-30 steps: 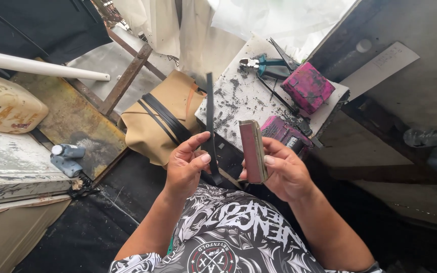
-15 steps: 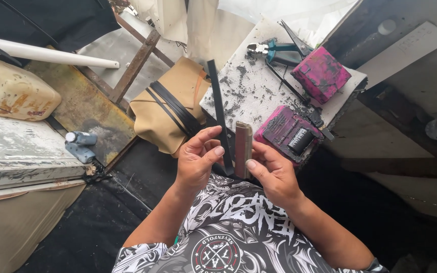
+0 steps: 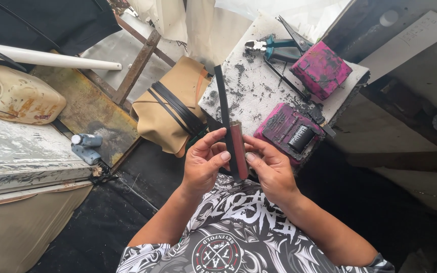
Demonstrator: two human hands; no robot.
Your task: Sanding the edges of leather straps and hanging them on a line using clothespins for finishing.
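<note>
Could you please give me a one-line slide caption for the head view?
Both hands, left hand and right hand, press a black strip against a brown bar.

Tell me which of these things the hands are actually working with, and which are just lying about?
In hand:
- left hand and right hand gripping a black strip
- small metal-edged block pressed against the strip

Lying about:
- pliers
- two pink stained boxes
- tan bag
- white pipe
- cream jug

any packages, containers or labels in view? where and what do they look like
Jerrycan: far left, cream plastic, stained.
Small bottle: left of the hands, lying flat, grey-blue with white cap.
Pink box: on the speckled board, blackened.
Open pink box: board's near edge, dark block inside.
</note>
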